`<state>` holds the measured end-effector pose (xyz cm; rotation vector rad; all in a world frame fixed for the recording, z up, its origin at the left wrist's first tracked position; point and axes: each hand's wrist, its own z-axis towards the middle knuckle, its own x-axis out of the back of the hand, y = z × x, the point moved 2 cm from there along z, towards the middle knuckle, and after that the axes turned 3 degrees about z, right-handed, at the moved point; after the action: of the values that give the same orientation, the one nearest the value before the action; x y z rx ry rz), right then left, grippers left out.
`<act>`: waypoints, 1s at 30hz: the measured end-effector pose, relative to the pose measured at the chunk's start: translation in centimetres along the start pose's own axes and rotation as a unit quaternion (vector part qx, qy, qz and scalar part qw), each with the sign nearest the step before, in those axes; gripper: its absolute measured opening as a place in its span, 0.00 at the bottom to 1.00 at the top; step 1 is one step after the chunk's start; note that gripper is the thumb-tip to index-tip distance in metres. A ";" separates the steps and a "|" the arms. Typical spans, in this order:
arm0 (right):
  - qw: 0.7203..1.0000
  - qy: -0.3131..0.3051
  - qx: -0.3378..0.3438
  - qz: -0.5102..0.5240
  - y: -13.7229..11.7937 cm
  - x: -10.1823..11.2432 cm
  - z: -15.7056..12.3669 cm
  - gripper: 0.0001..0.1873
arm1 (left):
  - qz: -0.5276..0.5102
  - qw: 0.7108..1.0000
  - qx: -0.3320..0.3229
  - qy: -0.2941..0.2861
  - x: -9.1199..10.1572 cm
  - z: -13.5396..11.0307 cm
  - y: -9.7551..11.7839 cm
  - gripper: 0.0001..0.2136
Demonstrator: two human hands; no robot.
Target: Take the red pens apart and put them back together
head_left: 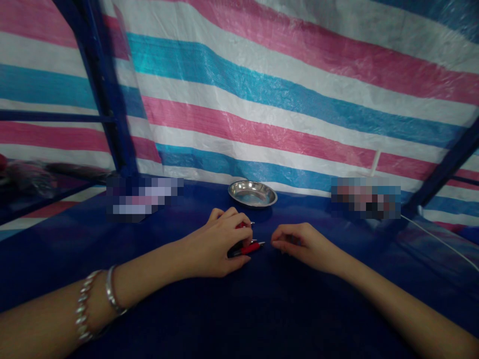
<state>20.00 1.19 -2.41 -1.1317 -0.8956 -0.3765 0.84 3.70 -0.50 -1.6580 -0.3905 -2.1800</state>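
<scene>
On the blue desk [262,314], the left hand [222,247] bends over red pens [251,248] and hides most of them; I can't tell if it grips any. The right hand [301,242] is curled just beside the pen tips, its inside hidden. Farther back sits a shiny dish [252,194]. Blurry squares [365,198] cover the stuff on both sides.

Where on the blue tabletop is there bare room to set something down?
Bare tabletop shows nearest the camera, between the forearms, and either side of the metal dish, short of the pixelated patches. Crowded: around the left hand, with red pens partly beneath it; the right hand is close by.
</scene>
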 end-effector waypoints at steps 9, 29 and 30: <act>1.000 0.001 0.002 -0.011 -0.2 0.1 -0.1 0.09 | 0.022 1.000 0.006 -0.003 0.2 0.0 -0.1 0.06; 1.000 -0.004 0.001 -0.011 -0.4 0.1 -0.2 0.08 | 0.224 0.951 0.202 0.062 0.2 -0.2 -5.3 0.09; 1.000 -0.004 0.003 -0.011 -0.4 0.2 -0.2 0.08 | 0.220 0.952 0.207 0.056 0.1 -0.2 -5.5 0.09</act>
<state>19.89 0.83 -2.04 -1.1196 -0.9166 -0.3885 -1.84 8.51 -0.45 -1.2435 -0.3723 -1.7093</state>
